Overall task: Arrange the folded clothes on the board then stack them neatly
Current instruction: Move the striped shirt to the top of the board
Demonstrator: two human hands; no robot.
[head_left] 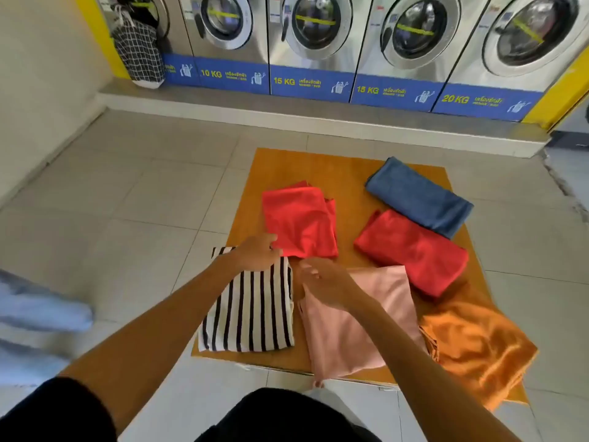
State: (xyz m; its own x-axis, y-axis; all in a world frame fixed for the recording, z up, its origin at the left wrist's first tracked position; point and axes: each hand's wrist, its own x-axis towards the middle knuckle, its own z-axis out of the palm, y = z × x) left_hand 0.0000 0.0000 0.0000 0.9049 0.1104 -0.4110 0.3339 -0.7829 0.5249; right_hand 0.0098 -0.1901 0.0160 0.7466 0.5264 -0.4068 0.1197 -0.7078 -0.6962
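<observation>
An orange-brown board [338, 169] lies on the tiled floor with several folded clothes on it. A bright red piece [301, 218] lies at the centre; my left hand [256, 252] pinches its near left corner. Below it lies a black-and-white striped piece [251, 314]. My right hand [328, 282] hovers over the top of a pink piece [360, 330], fingers loosely curled, empty. A darker red piece [414, 250], a blue piece [420, 196] and a shiny orange piece [478, 346] lie to the right.
A row of front-loading washing machines [318, 43] stands on a raised step [287, 113] behind the board. A checked laundry bag [138, 52] hangs at the back left. Pale blue cloth [35, 314] lies at the left edge. Tiled floor surrounds the board.
</observation>
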